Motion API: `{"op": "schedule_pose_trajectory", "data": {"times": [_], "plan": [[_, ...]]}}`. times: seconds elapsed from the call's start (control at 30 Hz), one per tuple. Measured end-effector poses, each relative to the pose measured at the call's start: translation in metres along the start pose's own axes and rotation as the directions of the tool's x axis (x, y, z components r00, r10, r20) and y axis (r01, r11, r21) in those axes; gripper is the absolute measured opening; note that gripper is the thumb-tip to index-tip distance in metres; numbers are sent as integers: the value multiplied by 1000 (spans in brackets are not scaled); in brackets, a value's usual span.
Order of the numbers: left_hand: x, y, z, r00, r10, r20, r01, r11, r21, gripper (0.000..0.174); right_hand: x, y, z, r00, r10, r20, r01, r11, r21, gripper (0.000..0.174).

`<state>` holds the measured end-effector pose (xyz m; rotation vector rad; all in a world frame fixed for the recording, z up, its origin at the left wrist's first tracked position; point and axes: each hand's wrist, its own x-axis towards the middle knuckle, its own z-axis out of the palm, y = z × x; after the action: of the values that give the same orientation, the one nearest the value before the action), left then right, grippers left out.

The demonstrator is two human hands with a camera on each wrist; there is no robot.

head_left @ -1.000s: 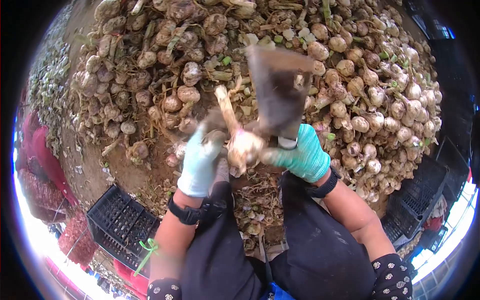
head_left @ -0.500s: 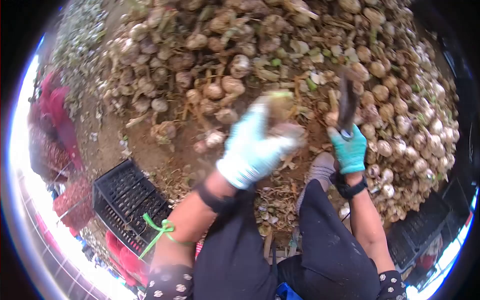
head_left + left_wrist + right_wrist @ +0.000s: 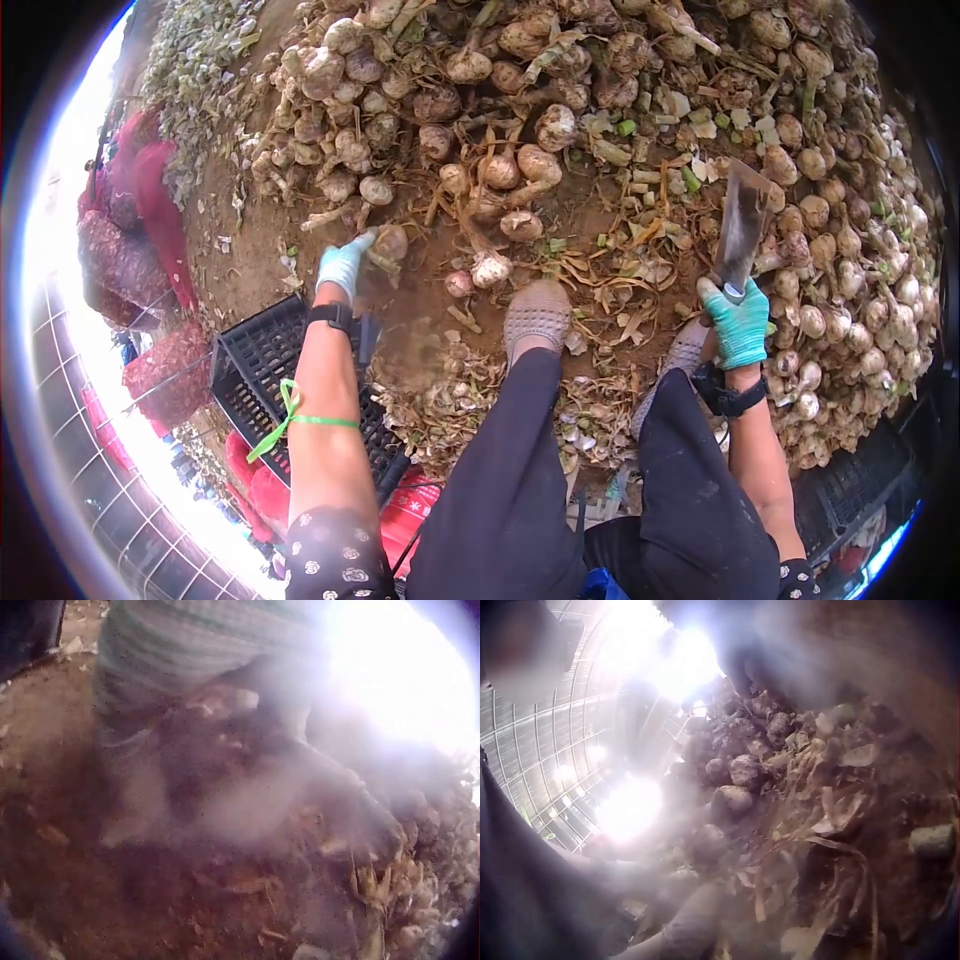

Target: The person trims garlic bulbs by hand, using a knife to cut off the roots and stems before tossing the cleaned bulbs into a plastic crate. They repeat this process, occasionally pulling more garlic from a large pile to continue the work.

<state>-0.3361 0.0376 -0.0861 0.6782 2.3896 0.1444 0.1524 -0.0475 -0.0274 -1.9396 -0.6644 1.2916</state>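
Observation:
In the head view, the gloved left hand (image 3: 345, 265) is low over bare soil at the left, a slightly blurred garlic bulb (image 3: 388, 245) beside its fingertips. Whether its fingers grip that bulb is unclear. The left wrist view shows the glove (image 3: 202, 645) through haze, its finger shape smeared. On the right, the gloved right hand (image 3: 738, 320) grips the handle of a broad-bladed knife (image 3: 742, 225), its blade pointing away from the body beside the right-hand heap. Several bulbs with stems (image 3: 500, 172) lie between the hands. The right wrist view does not clearly show the right hand.
Garlic heaps (image 3: 840, 250) fill the back and right. A black crate (image 3: 270, 350) stands by the left forearm, with red net sacks (image 3: 165, 375) beyond it. One shoe (image 3: 537, 312) rests between the hands; peelings (image 3: 450, 410) surround the feet. More black crates (image 3: 850, 490) stand at lower right.
The left hand has swung from near the body's middle out to the left. The right hand has moved right with the knife. The head view has also shifted.

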Motion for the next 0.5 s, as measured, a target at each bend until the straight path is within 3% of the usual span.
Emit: {"op": "schedule_pose_trajectory", "data": {"times": [0.03, 0.07, 0.13, 0.17, 0.2, 0.27, 0.3, 0.33, 0.43, 0.47, 0.5], "plan": [[4, -5, 2, 916, -82, 392, 249, 883, -397, 71, -1, -2, 4, 999, -24, 33, 24, 1000, -10, 17], [7, -10, 7, 915, -85, 394, 253, 882, -397, 71, -1, -4, 6, 997, -48, 64, 49, 999, -19, 17], [-31, 17, 22, 983, 84, 161, 30, 796, -604, 65, -1, -4, 9, 996, -51, 76, 54, 997, -46, 17], [-83, 55, 16, 977, 81, 197, 48, 818, -574, 65, -3, -7, 12, 994, -62, 89, 67, 996, -56, 17], [-83, 57, 24, 901, 301, 312, 17, 694, -720, 67, -5, -11, 15, 992, -74, 102, 81, 995, -65, 17], [-94, 56, 45, 912, 324, 253, -140, 823, -551, 63, -11, -24, 23, 992, -72, 106, 79, 995, -61, 16], [-97, 58, 51, 879, 426, 216, -237, 781, -578, 57, -13, -29, 27, 984, -119, 131, 127, 991, -52, 16], [-117, 71, 43, 856, 424, 297, -92, 689, -719, 52, -15, -32, 28, 974, -166, 153, 174, 984, -47, 16], [-161, 80, 28, 649, 600, 468, 119, 527, -841, 45, -21, -42, 35, 933, -292, 210, 321, 939, -123, 17], [-170, 83, 25, 618, 596, 512, 30, 633, -773, 45, -24, -44, 38, 922, -298, 246, 344, 923, -171, 18], [-185, 87, 27, 580, 607, 544, 65, 631, -773, 46, -29, -51, 42, 877, -395, 274, 455, 867, -204, 20]]}}
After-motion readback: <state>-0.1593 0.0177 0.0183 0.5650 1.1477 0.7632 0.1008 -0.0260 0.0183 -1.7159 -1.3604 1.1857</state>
